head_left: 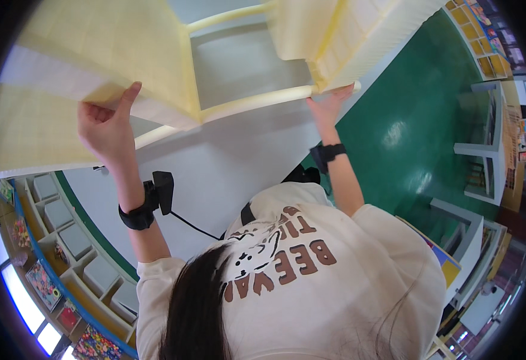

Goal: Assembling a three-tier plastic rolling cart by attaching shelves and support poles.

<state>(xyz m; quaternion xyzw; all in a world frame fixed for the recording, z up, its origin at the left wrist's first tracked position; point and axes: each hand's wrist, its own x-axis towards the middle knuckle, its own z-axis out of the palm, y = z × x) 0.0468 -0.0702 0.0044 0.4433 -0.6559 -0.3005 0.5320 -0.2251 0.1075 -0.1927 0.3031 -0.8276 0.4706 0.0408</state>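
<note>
In front of me is a large pale yellow frame with flat, slightly see-through panels (113, 42) and rounded rails. My left hand (110, 123) is closed at the lower edge of the left panel, its thumb lying against the panel and its fingers curled. A rounded rail (257, 103) runs across the lower side of a square opening. Near the right end of that rail, my right hand (333, 102) grips the frame from below, with its fingertips partly hidden. Each wrist wears a black strap with a small black device; a cable hangs from the left one (164, 192).
Beneath the frame spreads a white surface (221, 162), bordered on the right by a shiny green floor (389, 132). A low shelf with grey bins (74, 240) curves along the left. Grey-white tables (485, 147) and a yellow shelf (479, 42) stand at the right.
</note>
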